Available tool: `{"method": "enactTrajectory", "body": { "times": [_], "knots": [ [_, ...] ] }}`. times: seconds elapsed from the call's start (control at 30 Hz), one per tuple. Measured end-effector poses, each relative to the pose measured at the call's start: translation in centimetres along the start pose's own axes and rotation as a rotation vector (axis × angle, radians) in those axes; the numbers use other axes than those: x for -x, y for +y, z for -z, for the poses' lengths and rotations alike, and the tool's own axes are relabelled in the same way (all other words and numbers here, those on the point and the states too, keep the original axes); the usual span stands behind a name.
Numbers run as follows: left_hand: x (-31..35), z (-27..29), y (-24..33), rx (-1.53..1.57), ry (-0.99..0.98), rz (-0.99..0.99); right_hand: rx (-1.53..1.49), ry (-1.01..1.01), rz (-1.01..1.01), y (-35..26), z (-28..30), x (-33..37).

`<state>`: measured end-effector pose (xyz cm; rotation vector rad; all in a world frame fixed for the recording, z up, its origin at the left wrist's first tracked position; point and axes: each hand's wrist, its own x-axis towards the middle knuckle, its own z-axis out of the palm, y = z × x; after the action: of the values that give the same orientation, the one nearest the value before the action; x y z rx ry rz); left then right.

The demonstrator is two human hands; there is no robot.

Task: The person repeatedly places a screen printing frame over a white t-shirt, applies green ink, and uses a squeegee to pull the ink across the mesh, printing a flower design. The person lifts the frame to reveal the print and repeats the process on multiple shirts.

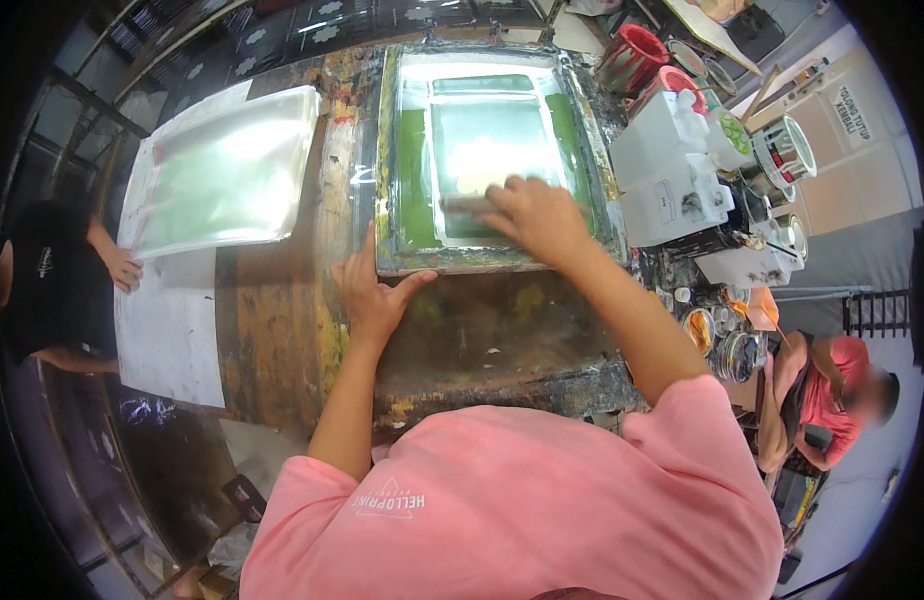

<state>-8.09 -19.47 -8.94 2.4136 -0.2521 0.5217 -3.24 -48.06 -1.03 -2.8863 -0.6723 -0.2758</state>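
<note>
A screen printing frame (392, 180) with green edges and a pale, shiny middle lies on the worn table before me. My right hand (537, 215) is closed around a squeegee (466, 204), which rests on the mesh in the frame's nearer half; the hand is slightly blurred and hides part of the tool. My left hand (374, 298) touches the frame's near left corner. Its thumb lies along the near edge and a finger stretches up the left side. What lies under the frame is hidden.
A stack of clear plastic sheets (227, 175) lies on white paper (172, 330) at the left, with a co-worker's hand (124, 268) beside it. White jugs (667, 140), paint tubs (632, 60) and jars (739, 355) crowd the right side. Another person (832, 400) sits at far right.
</note>
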Motion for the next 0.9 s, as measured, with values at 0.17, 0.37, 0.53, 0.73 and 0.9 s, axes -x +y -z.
{"method": "enactTrajectory", "body": {
  "times": [0.17,0.37,0.53,0.73,0.9],
  "knots": [
    [-0.3,-0.8,-0.2,0.179,0.061,0.017,-0.093,0.027,-0.058,-2.9,4.7,2.3],
    [-8.2,4.2,7.9,0.668,0.219,0.15,0.218,0.421,0.006,-3.1,11.0,-1.2],
    [-10.6,4.2,7.7,0.596,0.269,0.018,0.245,0.618,0.044,-1.2,14.8,-6.6],
    [-2.5,-0.3,-0.7,-0.467,0.023,0.049,0.145,0.639,0.038,-0.6,17.7,-9.4],
    [-2.4,-1.2,0.0,-0.234,-0.045,0.059,0.107,0.567,-0.022,-0.2,19.5,-10.9]
  ]
}}
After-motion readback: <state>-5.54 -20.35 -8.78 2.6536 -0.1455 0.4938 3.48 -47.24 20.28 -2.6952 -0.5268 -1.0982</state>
